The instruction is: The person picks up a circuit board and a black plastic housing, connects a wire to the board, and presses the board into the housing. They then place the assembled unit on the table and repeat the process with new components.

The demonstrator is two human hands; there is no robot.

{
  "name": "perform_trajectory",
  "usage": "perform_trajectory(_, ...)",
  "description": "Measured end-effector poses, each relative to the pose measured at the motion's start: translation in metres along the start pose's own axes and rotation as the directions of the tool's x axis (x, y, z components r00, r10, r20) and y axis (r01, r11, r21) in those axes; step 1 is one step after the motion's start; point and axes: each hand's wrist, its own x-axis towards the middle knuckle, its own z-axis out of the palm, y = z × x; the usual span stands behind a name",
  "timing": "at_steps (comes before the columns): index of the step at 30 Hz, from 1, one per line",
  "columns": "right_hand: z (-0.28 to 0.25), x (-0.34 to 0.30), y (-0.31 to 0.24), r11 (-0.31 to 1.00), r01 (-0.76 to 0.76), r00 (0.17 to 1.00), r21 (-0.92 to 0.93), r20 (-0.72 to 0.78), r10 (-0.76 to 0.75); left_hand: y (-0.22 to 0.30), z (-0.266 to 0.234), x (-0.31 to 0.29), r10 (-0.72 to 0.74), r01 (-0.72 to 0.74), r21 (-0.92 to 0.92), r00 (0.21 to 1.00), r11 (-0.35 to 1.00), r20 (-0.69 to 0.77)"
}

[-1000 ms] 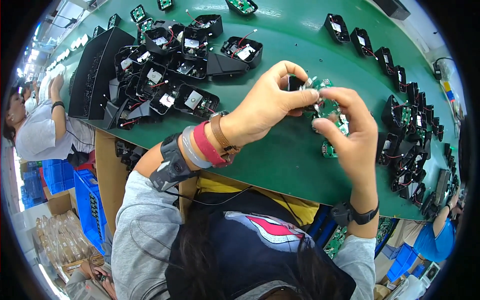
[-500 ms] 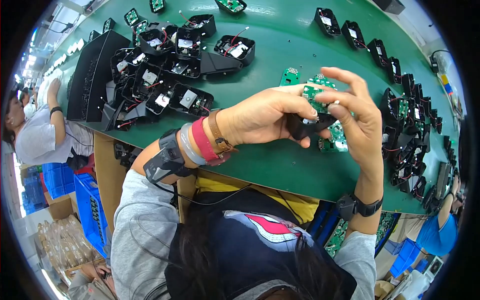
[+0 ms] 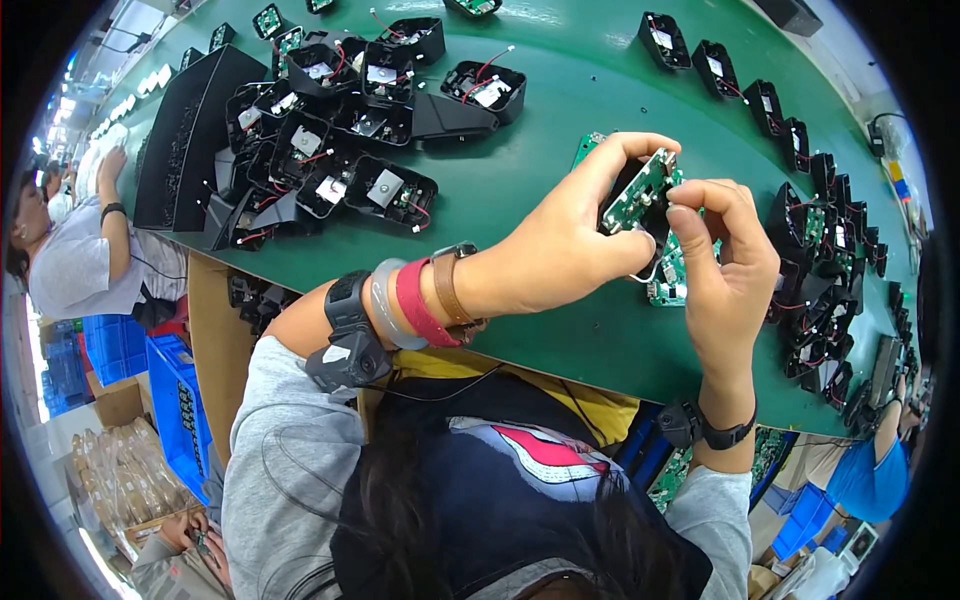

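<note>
Between thumb and fingers, my left hand grips a small black housing with a green circuit board set at its opening, tilted on edge. My right hand is at the board's right side, thumb and forefinger pinched together close to its edge. Whether those fingertips hold a wire or part is too small to see. Underneath the hands, more green circuit boards lie on the green table, partly covered by them. A white wire loop shows beside my left thumb.
Left of my hands is a pile of open black housings with red wires, next to a large black box. More housings are heaped at the right. A person's arm rests at the far left; blue bins stand below.
My left hand has turned the housing so the board stands more on edge and faces right. My right hand has lowered slightly, its fingers drawing together by the board's edge.
</note>
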Motion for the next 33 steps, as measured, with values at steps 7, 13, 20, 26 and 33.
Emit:
perform_trajectory(7, 0.006, 0.001, -0.001, 0.968, 0.208, 0.973, -0.143, -0.071, -0.219, -0.002, 0.004, -0.002, 0.064, -0.064, 0.068, 0.998, 0.996, 0.009)
perform_trajectory(13, 0.012, -0.004, -0.001, 0.991, 0.132, 0.977, -0.009, -0.167, -0.132, -0.008, 0.005, -0.004, 0.18, -0.185, 0.238, 0.983, 0.953, 0.045)
perform_trajectory(20, 0.014, -0.005, 0.001, 0.974, 0.178, 0.973, 0.137, -0.17, -0.154, -0.007, 0.006, -0.004, 0.22, -0.219, 0.269, 0.975, 0.938, 0.029)
perform_trajectory(26, 0.015, -0.004, 0.0, 0.969, 0.235, 0.963, 0.079, -0.151, -0.221, -0.008, 0.006, -0.004, 0.24, -0.237, 0.313, 0.97, 0.92, 0.03)
perform_trajectory(33, 0.014, -0.008, 0.003, 0.9, 0.37, 0.915, -0.232, -0.076, -0.396, -0.016, 0.007, -0.004, 0.374, -0.309, 0.632, 0.927, 0.711, 0.033)
